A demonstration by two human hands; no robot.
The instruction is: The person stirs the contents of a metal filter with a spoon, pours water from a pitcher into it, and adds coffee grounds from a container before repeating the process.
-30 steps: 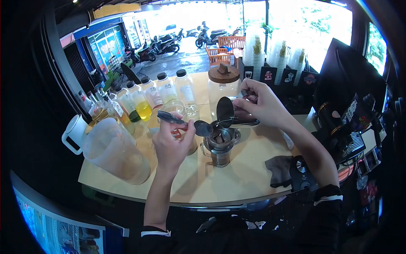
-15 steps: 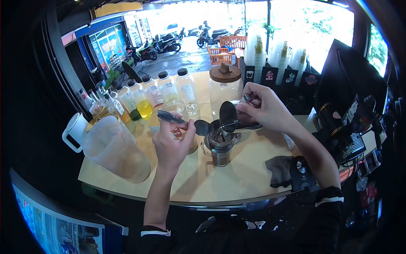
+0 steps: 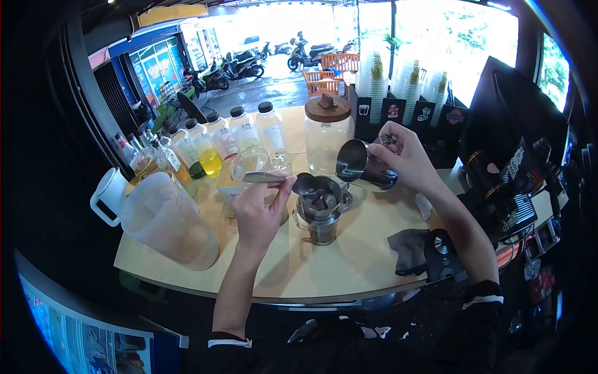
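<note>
A spoon (image 3: 304,183) is pinched in my left hand (image 3: 256,215), its dark bowl at the left rim of a metal dripper (image 3: 319,201). The dripper, with dark contents, sits on a clear glass mug (image 3: 322,233) with brown liquid inside. My right hand (image 3: 403,156) grips a shiny metal pitcher (image 3: 374,169), held tilted to the upper right of the dripper with its mouth facing left. No stream shows from the pitcher. Just beyond my left hand is an open glass jar (image 3: 250,163).
A large cloudy plastic pitcher (image 3: 163,218) leans at the left by a white jug (image 3: 107,198). Several bottles (image 3: 244,128) line the back left. A wooden-lidded jar (image 3: 327,143) stands behind the mug. A dark cloth (image 3: 406,252) and a black scale-like device (image 3: 443,255) lie at right.
The metal pitcher has moved right, away from the dripper, and is tipped less; the thin stream is gone. The spoon handle has turned in my left hand, its bowl now closer to the dripper.
</note>
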